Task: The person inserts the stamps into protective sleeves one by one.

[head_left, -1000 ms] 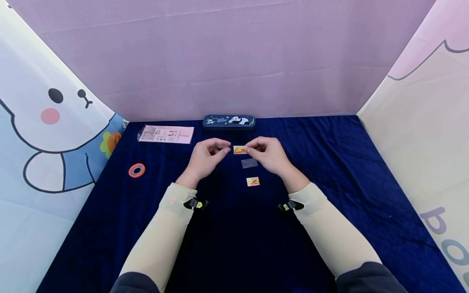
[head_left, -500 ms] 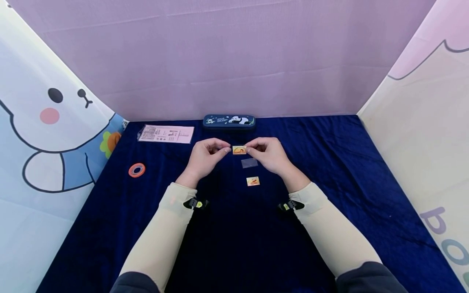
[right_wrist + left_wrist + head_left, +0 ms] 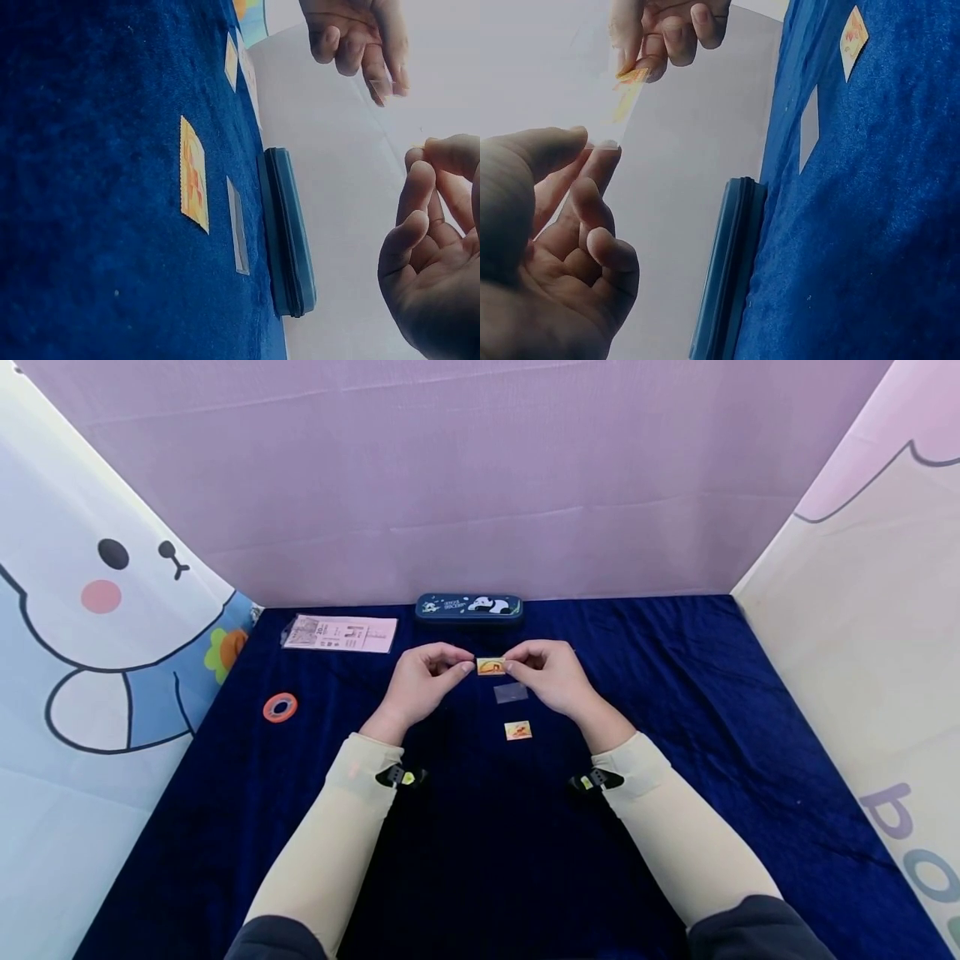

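Observation:
Above the dark blue cloth, my right hand [image 3: 551,681] pinches a small yellow and orange postage stamp [image 3: 490,667] by its right end, between thumb and forefinger. Opposite it, my left hand [image 3: 420,689] pinches the lower corner of a clear plastic sleeve [image 3: 604,133], which is hard to see against the pale backdrop. In the left wrist view the stamp overlaps the sleeve; whether it sits inside or behind it I cannot tell. Below the hands lie a second clear sleeve [image 3: 511,693] and, nearer me, another stamp [image 3: 517,731] with perforated edges.
A dark blue pencil case [image 3: 469,609] with a panda print stands at the back. To its left lies a pink printed sheet [image 3: 341,634] in a plastic cover. An orange ring-shaped roll [image 3: 280,708] rests at left. Fabric walls enclose the cloth-covered table.
The held stamp shifts very slightly left, then back right. Both hands keep their grip and nearly the same position; the things on the cloth stay put.

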Motion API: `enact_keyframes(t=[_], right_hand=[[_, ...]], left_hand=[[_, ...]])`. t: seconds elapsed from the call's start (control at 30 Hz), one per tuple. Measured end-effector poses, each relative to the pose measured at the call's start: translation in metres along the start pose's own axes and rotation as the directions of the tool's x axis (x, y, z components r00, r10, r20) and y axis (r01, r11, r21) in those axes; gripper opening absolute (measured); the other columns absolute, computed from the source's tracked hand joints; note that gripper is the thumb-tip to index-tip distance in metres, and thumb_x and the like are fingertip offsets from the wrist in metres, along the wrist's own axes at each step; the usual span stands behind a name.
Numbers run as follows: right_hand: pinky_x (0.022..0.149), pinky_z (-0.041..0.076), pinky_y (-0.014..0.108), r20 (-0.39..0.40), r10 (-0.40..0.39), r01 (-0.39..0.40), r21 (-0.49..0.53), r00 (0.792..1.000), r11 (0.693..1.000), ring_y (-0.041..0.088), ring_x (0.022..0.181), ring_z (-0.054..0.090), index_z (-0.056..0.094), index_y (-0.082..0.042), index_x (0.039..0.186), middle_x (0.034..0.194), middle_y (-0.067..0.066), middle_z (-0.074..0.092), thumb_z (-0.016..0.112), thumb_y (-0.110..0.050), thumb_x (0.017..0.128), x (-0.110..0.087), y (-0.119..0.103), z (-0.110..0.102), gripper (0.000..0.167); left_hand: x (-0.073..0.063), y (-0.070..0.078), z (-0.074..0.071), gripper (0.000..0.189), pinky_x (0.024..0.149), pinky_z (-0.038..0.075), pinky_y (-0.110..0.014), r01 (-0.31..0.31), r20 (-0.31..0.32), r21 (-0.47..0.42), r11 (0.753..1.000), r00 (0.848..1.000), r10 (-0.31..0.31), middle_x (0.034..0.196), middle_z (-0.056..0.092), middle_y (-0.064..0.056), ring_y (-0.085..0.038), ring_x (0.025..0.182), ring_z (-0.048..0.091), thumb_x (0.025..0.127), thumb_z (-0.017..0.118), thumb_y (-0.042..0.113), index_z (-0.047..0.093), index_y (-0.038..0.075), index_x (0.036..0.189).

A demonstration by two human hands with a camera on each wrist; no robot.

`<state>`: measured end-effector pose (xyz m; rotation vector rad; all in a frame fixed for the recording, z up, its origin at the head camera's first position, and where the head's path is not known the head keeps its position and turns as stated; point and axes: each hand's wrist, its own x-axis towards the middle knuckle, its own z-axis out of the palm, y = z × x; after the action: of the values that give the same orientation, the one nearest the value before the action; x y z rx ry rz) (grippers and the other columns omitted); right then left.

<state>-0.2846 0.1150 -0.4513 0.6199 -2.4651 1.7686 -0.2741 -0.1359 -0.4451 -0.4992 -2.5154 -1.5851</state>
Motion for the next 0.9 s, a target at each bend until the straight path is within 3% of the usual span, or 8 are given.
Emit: enact_keyframes(t=[0.37,0.9], right_hand=[[0.056,0.047,0.027,0.012,0.009,-0.010,0.043,1.000,0.999,0.019,0.063,0.058,0.080,-0.007,0.101,0.090,0.025,0.071,0.074,-0.009,0.099,0.0012,0.0019,0.0001,0.007],[0.056,0.047,0.028,0.020,0.007,-0.007,0.006,1.000,1.000,0.020,0.064,0.057,0.081,-0.010,0.100,0.089,0.012,0.074,0.075,-0.011,0.098,0.0001,0.0011,-0.0012,0.006]], left_hand=[[0.0004,-0.0003,0.0004,0.008,0.055,0.042,-0.029,0.012,-0.002,-0.007,1.000,1.000,-0.012,0.090,0.076,0.002,-0.021,0.065,0.054,0.097,0.079,0.024,0.082,0.018,0.101],[-0.0005,0.0022,0.0009,0.007,0.056,0.042,-0.029,0.019,0.002,-0.018,1.000,1.000,-0.019,0.091,0.077,0.001,-0.021,0.066,0.056,0.097,0.079,0.022,0.082,0.016,0.101]])
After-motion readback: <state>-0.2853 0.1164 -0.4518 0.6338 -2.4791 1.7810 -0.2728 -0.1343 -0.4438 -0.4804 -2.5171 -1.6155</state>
